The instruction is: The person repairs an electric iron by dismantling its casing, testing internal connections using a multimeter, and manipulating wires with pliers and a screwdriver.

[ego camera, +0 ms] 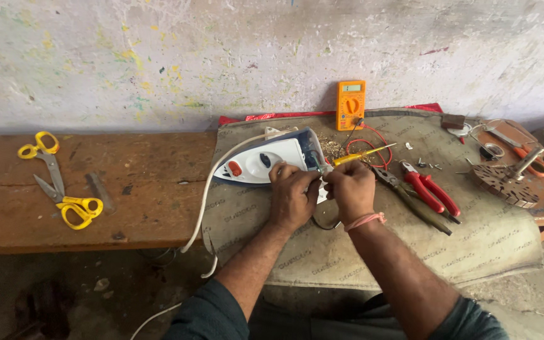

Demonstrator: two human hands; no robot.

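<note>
Sackcloth mat (486, 239), left hand (292, 196) and right hand (350, 189) fingers pinched at iron (266, 162)

My hands (322, 192) hide the rear of the iron (266, 160); what my fingertips pinch there is too small to tell.
</note>
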